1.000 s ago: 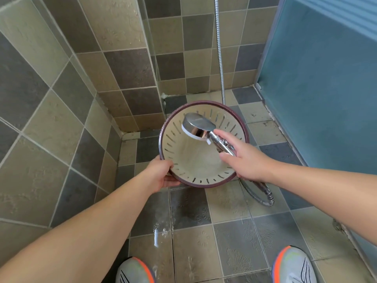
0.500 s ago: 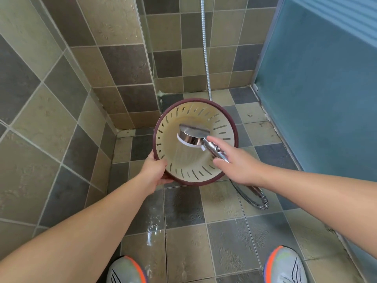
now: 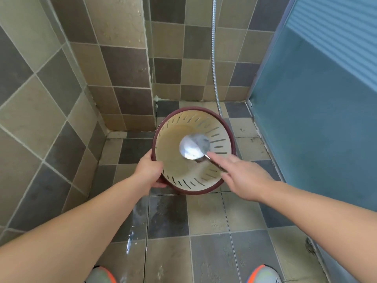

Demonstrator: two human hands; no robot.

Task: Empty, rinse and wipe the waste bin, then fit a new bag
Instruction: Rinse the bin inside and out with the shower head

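Observation:
A round cream waste bin (image 3: 175, 160) with slotted walls and a dark red rim is tilted with its opening towards me, just above the tiled floor. My left hand (image 3: 150, 170) grips its rim on the near left side. My right hand (image 3: 242, 176) holds the handle of a chrome shower head (image 3: 194, 146), index finger stretched along it. The head sits inside the bin's opening, its shiny back to me and its face towards the bin's bottom. No bag is in the bin.
A metal shower hose (image 3: 214, 58) hangs down the back tiled wall. A blue frosted panel (image 3: 316, 119) closes the right side. Tiled walls stand at left and back. The floor (image 3: 169, 217) in front of my shoes is wet.
The shower head has turned from side-on to face down into the bin and moved deeper into the opening. The bin tipped more upright towards me. Both hands kept their grips.

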